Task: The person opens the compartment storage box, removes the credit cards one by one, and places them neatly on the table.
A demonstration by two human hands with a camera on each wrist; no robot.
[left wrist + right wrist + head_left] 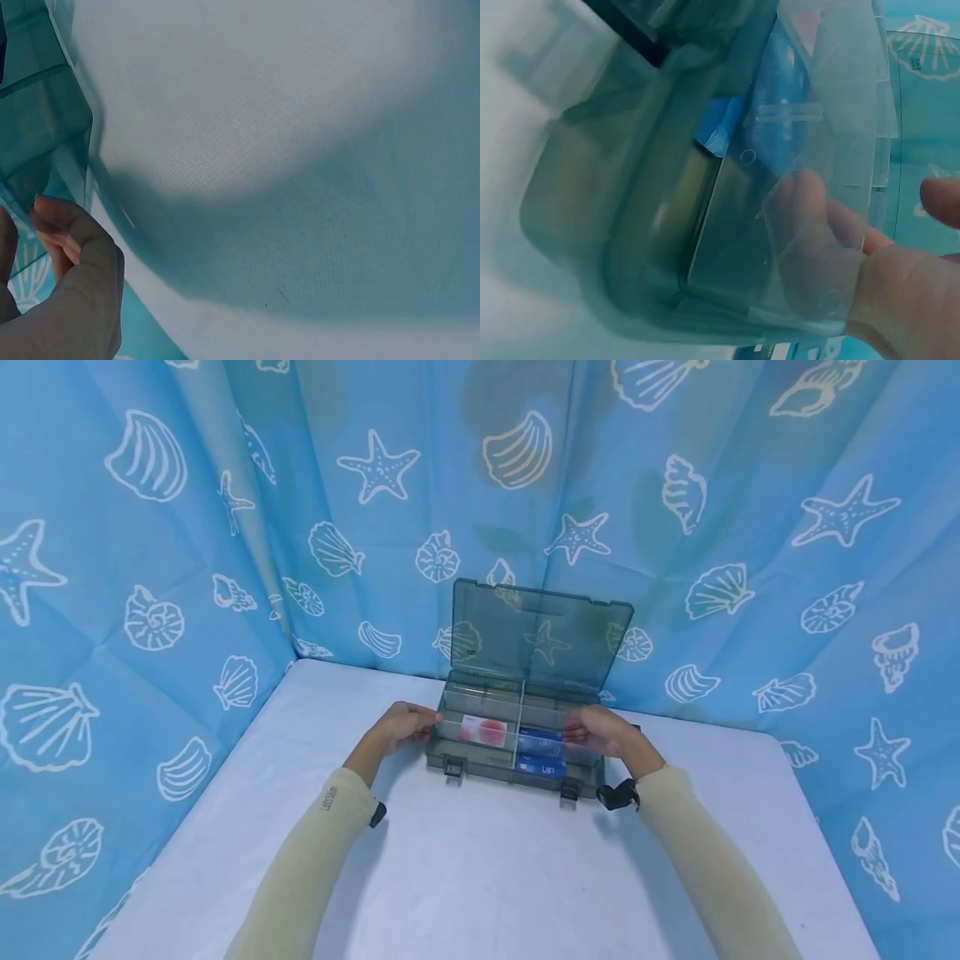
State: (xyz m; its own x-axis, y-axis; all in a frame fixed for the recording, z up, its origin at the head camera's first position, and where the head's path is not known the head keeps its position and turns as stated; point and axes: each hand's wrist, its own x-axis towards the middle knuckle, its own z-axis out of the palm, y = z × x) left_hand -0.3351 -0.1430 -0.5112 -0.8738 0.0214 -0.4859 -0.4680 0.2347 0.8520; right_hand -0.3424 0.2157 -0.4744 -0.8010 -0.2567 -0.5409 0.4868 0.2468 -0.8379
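Open grey box (495, 773) sits on white table (480, 868), lid (540, 631) upright; left hand (401, 727) at its left end, fingers bent; right hand (603, 731) at right, fingers showing through clear divider (735, 225); can't tell if either grips it; red-white card (483, 731), blue cards (542, 766) inside.

"VIP" in white on blue rectangular card (542, 767); "LetsSlim" along left beige fabric sleeve (300, 852); small lettering on white-and-red rectangular card (483, 732) illegible.
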